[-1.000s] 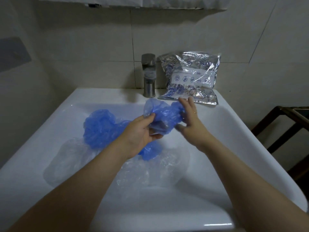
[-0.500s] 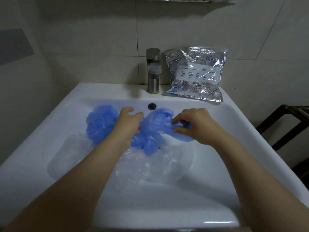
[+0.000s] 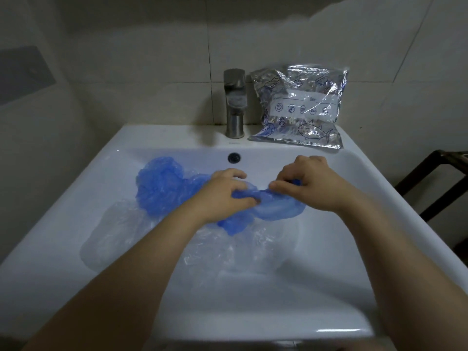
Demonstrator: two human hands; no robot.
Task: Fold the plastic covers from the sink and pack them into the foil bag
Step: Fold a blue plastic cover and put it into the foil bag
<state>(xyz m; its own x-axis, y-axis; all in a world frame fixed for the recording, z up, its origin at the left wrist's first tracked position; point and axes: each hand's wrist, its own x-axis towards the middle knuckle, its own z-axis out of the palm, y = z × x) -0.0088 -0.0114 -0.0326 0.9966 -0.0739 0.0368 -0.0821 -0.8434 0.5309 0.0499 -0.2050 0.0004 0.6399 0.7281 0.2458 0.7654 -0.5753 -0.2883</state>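
In the white sink [image 3: 354,224] both hands work a blue plastic cover [image 3: 276,210]. My left hand [image 3: 225,193] grips its left part with curled fingers. My right hand [image 3: 309,183] pinches its right end between thumb and fingers. Another crumpled blue cover [image 3: 162,186] lies at the basin's left, beside my left wrist. Clear plastic covers [image 3: 121,236] are spread under the blue ones across the basin floor. The silver foil bag [image 3: 301,107] with blue drawings leans against the wall on the sink's back ledge, right of the tap.
A steel tap [image 3: 234,102] stands at the middle of the back ledge, with the overflow hole [image 3: 234,157] below it. Tiled walls close the left and back. A dark wooden frame [image 3: 435,178] stands to the sink's right.
Both hands have lowered the blue cover from above the basin down into it. The cover is now flatter and stretched between the hands.
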